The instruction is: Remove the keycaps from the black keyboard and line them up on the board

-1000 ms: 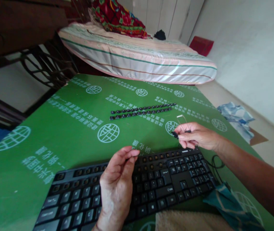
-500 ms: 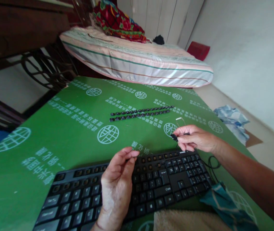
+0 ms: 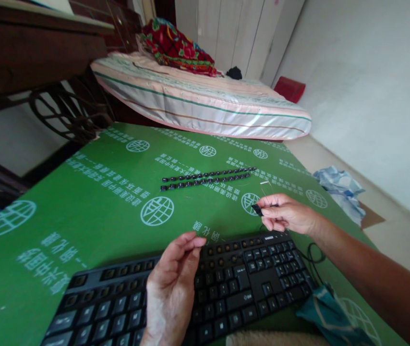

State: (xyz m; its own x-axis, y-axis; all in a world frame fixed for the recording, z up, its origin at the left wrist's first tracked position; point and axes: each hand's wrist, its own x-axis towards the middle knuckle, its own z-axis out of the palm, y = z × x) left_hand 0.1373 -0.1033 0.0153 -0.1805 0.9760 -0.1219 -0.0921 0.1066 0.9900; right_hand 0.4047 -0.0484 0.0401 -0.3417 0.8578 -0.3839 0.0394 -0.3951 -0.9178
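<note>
My right hand (image 3: 286, 211) is closed around a small keycap puller (image 3: 265, 182), with thin wire prongs sticking up beyond the fingers. A short black tuft, seemingly brush bristles (image 3: 257, 210), pokes out at the left of the fingertips. The grip is above the far right edge of a black keyboard (image 3: 235, 288). Over the keyboard's middle, my left hand (image 3: 176, 274) has its thumb and fingertips pinched together; whatever is between them is too small to make out. The keyboard's top two rows show bare sockets. Removed black keycaps (image 3: 205, 181) lie in two lines beyond it.
The keyboard stands on a green printed board (image 3: 93, 221). A teal cloth (image 3: 331, 312) lies by its right corner, with a cable (image 3: 315, 254) coiled nearby. Behind the board is a bed (image 3: 205, 103); a dark table (image 3: 39, 53) stands at the left.
The camera view has shifted, so the board and keyboard appear slightly lower and further left. Both hands keep nearly the same pose.
</note>
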